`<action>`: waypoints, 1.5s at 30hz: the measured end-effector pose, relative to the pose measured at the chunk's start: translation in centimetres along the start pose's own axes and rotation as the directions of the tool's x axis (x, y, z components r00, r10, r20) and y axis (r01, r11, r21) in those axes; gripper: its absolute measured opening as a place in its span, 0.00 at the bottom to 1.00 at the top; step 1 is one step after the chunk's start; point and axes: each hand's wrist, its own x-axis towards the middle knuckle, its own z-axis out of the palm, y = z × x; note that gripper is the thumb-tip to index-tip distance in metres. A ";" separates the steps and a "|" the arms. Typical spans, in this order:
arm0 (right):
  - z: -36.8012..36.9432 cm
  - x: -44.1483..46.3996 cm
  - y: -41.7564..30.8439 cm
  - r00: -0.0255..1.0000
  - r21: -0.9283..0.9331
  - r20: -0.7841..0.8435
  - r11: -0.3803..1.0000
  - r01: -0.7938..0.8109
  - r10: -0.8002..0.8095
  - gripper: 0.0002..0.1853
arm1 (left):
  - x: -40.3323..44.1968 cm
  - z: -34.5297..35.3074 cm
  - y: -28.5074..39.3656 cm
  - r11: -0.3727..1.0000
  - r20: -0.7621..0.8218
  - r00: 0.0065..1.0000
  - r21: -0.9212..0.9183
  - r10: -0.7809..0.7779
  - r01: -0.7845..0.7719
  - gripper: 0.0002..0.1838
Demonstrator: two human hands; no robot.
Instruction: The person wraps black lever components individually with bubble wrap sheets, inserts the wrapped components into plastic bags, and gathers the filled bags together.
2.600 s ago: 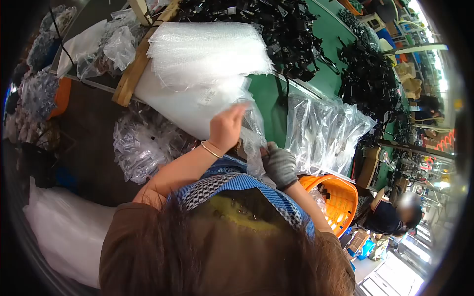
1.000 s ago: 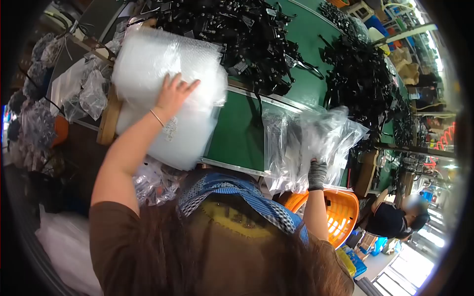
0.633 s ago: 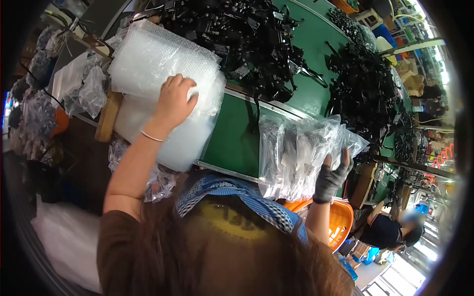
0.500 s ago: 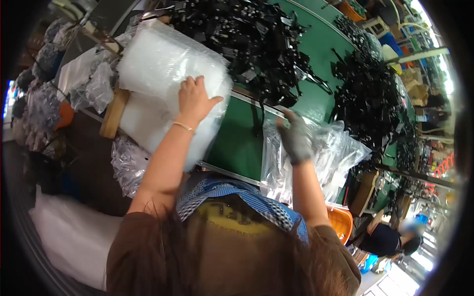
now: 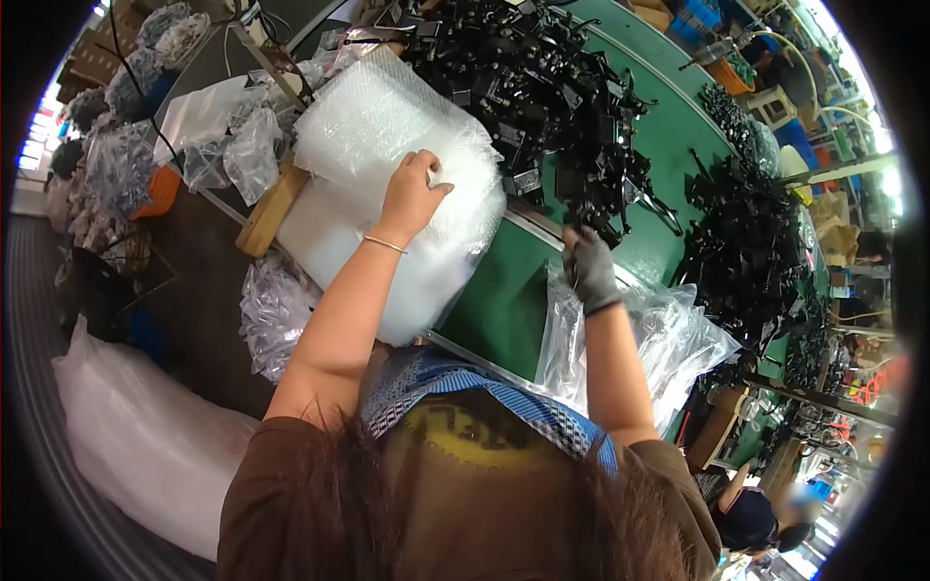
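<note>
My bare left hand (image 5: pixel 415 201) rests on a stack of clear bubble wrap sheets (image 5: pixel 373 116). Its fingers are curled and the thumb bends toward them, pinching the top sheet. My right hand (image 5: pixel 591 269) wears a grey glove with bare fingertips. Those fingers are curled at the metal rail, against the near edge of a heap of black cable-like parts (image 5: pixel 542 92); whatever they hold is hidden. Under my right wrist lies a pile of clear plastic bags (image 5: pixel 654 329).
Another black heap (image 5: pixel 746 242) lies farther right on the green table (image 5: pixel 489 300). A wooden block (image 5: pixel 269 213) sits at the stack's left. A large white bag (image 5: pixel 145 436) stands on the floor at lower left. A co-worker (image 5: pixel 751 518) is at lower right.
My left fingers have curled in on the bubble wrap, where they were spread. The gloved hand has shifted slightly right and down. The whole view has swung, moving the table rightward.
</note>
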 end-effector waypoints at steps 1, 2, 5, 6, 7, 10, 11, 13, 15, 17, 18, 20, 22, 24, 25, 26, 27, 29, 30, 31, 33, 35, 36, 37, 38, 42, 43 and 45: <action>0.2 -1.5 -1.9 0.818 0.446 0.195 0.694 -0.565 0.541 0.10 | 0.0 -0.3 0.2 0.999 -0.012 1.000 -0.041 -0.026 0.025 0.12; 0.2 -3.4 -2.0 0.953 0.158 -0.072 0.947 -0.281 0.295 0.11 | 0.2 -0.7 0.3 0.997 0.031 0.999 -0.071 -0.022 0.024 0.12; -1.0 -6.5 -8.8 0.973 -0.069 -0.230 0.997 -0.042 0.026 0.16 | 1.3 -1.6 0.2 0.992 0.169 0.986 -0.120 -0.007 0.028 0.12; -1.2 -6.8 -10.8 0.978 0.222 -0.191 0.974 -0.037 0.081 0.17 | 1.6 -1.7 -0.3 0.993 0.213 0.977 -0.111 -0.007 0.032 0.13; -1.2 -7.1 -11.6 0.983 0.495 -0.144 0.868 -0.030 0.116 0.17 | 1.9 -1.8 -0.6 0.995 0.253 0.968 -0.099 -0.004 0.030 0.13; -0.7 -11.5 -10.1 0.856 0.639 0.297 0.579 -0.507 0.423 0.14 | 1.8 -0.8 -2.6 0.995 0.224 0.970 0.008 0.093 -0.098 0.12; 0.0 -12.6 -10.4 0.826 0.623 0.305 0.557 -0.549 0.473 0.14 | 1.7 -0.7 -2.3 0.996 0.222 0.973 0.044 0.062 -0.074 0.12; 1.3 -13.9 -11.2 0.805 0.589 0.305 0.563 -0.580 0.510 0.14 | 0.8 0.3 -1.4 0.993 0.232 0.973 0.112 -0.006 -0.021 0.12; 2.6 -13.7 -11.8 0.876 0.458 0.185 0.749 -0.479 0.446 0.17 | 0.4 1.3 -1.5 0.961 0.159 0.985 0.256 0.065 -0.105 0.15; 4.8 -13.0 -12.1 0.965 0.286 0.003 0.925 -0.252 0.262 0.18 | 0.3 2.3 -3.0 0.968 0.140 0.981 0.193 0.138 -0.164 0.18; 6.1 -12.1 -11.4 0.984 0.109 -0.088 0.983 -0.148 0.158 0.16 | 0.4 2.0 -2.6 0.991 0.130 0.985 0.049 0.117 -0.124 0.17; 8.4 -10.4 -10.3 0.976 -0.262 -0.194 0.964 0.043 -0.096 0.12 | 0.7 0.6 -1.0 1.000 0.143 0.990 -0.010 0.004 -0.003 0.16; 8.4 -10.8 -10.7 0.981 -0.291 -0.192 0.956 -0.039 -0.019 0.10 | 0.7 -0.9 -0.6 0.995 0.117 0.993 -0.102 -0.003 0.015 0.14; 8.4 -11.3 -10.6 0.970 -0.345 -0.243 0.937 -0.060 -0.027 0.12 | 1.1 -1.9 -0.6 0.990 0.132 0.987 -0.121 0.089 -0.073 0.15; 8.2 -11.7 -10.6 0.969 -0.318 -0.232 0.948 0.012 -0.090 0.11 | 1.2 -2.1 -0.4 0.983 0.146 0.980 -0.140 0.138 -0.117 0.15; 7.8 -11.9 -10.9 0.962 -0.294 -0.223 0.952 0.085 -0.155 0.11 | 1.3 -2.4 -0.1 0.988 0.204 0.971 -0.116 0.127 -0.105 0.14; 7.4 -12.0 -11.3 0.951 -0.270 -0.214 0.949 0.161 -0.223 0.10 | 1.3 -2.5 0.4 0.984 0.206 0.971 -0.154 0.122 -0.091 0.15; 7.0 -11.7 -12.0 0.957 -0.253 -0.149 0.945 0.207 -0.249 0.10 | 1.9 -4.0 1.3 0.955 0.368 0.924 -0.223 -0.101 0.194 0.15; 6.7 -11.6 -12.2 0.972 -0.275 -0.099 0.945 0.178 -0.212 0.10 | 1.6 -4.9 1.8 0.965 0.353 0.931 -0.202 -0.086 0.166 0.15; 6.6 -11.5 -12.3 0.984 -0.298 -0.052 0.943 0.148 -0.171 0.10 | 1.2 -5.8 2.3 0.974 0.341 0.937 -0.177 -0.071 0.138 0.15; 6.6 -11.6 -13.1 0.996 0.012 -0.013 0.996 -0.091 0.091 0.12 | 0.0 -6.5 2.6 0.997 0.275 0.961 -0.079 0.004 0.018 0.15; 6.1 -12.3 -14.7 0.854 0.491 0.260 0.699 -0.519 0.451 0.13 | -2.2 -6.3 2.6 0.986 0.184 0.974 0.077 0.133 -0.150 0.15; 5.9 -12.4 -15.5 0.795 0.587 0.330 0.548 -0.596 0.509 0.16 | -3.2 -6.0 2.1 0.970 0.157 0.964 0.085 0.215 -0.230 0.14; 5.6 -12.5 -15.8 0.784 0.675 0.386 0.429 -0.600 0.486 0.16 | -4.2 -5.5 2.0 0.968 0.143 0.967 0.109 0.212 -0.228 0.14; 5.3 -12.7 -16.0 0.775 0.745 0.441 0.297 -0.597 0.453 0.16 | -5.1 -5.1 2.0 0.965 0.129 0.970 0.135 0.207 -0.224 0.14; 5.9 -13.9 -17.9 0.793 0.763 0.417 0.303 -0.571 0.444 0.15 | -7.1 -4.1 3.8 0.991 0.007 0.992 0.044 0.128 -0.128 0.16; 6.1 -14.2 -18.6 0.812 0.723 0.355 0.415 -0.553 0.464 0.15 | -7.1 -3.9 4.1 0.997 -0.015 0.997 -0.006 0.080 -0.080 0.16; 6.9 -14.9 -17.5 0.917 0.449 0.049 0.811 -0.375 0.397 0.13 | -5.4 -2.8 2.4 0.943 -0.144 0.990 -0.331 -0.003 -0.045 0.13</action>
